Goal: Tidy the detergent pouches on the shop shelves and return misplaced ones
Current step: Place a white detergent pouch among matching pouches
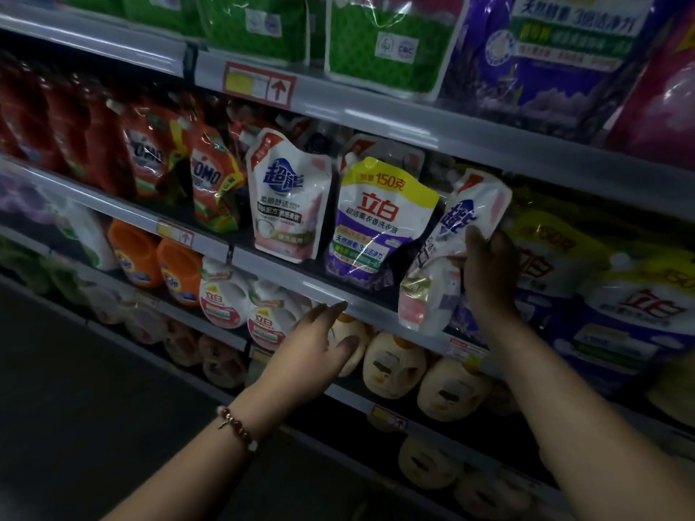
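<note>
Gripping a white-and-pink 超能 pouch [447, 253], tilted off the shelf edge [323, 289], my right hand [489, 272] clasps its side; my left hand [319, 340] hangs open below-left. Leftward I read OMO pouches [210, 178], an upright 超能 pouch [287, 197], then 立白 "150克" pouch [380, 220].

Orange jugs [158, 257] and cream bottles [393, 364] fill lower shelves beneath a red-arrow price tag [259, 84].
</note>
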`<control>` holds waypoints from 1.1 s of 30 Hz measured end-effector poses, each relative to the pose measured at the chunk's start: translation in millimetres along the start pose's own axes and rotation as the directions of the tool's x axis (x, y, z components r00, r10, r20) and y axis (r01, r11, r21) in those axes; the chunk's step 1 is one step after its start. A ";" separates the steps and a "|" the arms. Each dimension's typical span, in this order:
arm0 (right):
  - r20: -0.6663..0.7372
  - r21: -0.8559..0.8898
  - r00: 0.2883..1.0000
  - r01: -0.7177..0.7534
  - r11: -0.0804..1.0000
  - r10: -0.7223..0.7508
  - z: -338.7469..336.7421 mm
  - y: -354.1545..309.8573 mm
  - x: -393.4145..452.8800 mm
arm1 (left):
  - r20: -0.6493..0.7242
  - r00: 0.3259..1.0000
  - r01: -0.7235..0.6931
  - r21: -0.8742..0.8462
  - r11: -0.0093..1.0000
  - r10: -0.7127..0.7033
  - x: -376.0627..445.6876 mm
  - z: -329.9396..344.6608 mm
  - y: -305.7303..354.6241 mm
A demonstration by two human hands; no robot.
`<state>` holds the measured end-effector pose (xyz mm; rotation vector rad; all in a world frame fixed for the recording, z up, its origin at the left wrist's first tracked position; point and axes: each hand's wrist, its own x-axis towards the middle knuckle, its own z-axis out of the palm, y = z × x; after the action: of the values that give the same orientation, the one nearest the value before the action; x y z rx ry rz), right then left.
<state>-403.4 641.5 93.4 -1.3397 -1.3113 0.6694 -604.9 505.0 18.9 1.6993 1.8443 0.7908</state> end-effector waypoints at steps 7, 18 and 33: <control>0.183 0.383 0.983 -0.104 0.918 0.035 -24.9 -47.8 -54.7 | 0.347 0.924 0.379 -0.780 0.498 -0.161 3.6 22.1 23.4; 0.573 0.498 0.760 -0.620 0.607 0.307 14.0 -30.0 -95.7 | 0.496 0.868 0.487 -0.860 0.150 0.027 -56.4 3.1 -20.8; 0.845 0.084 0.218 -0.956 0.282 0.489 54.9 37.1 -199.7 | 0.085 0.951 0.274 -0.673 0.687 -0.297 -101.9 -30.8 -12.4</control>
<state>-488.0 479.7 -11.0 -1.1198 -0.5974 2.3744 -626.2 400.5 29.7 0.9014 1.4988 1.1739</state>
